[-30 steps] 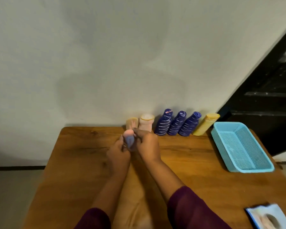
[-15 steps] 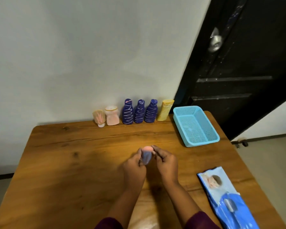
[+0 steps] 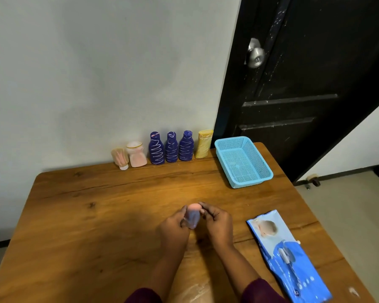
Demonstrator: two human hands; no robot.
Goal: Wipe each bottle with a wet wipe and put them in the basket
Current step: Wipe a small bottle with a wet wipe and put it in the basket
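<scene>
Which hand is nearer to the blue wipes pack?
Right. The right hand lies just left of the wipes pack; the left hand is farther left, beyond the bottle both hold.

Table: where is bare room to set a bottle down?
Bare: the left half of the table, from the bottle row to the near edge, and the middle between hands and basket. Crowded: the back edge and around the wipes pack.

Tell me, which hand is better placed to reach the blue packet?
Likely the right hand: the blue packet lies on its side of the table, and the left hand also grips the small bottle.
</scene>
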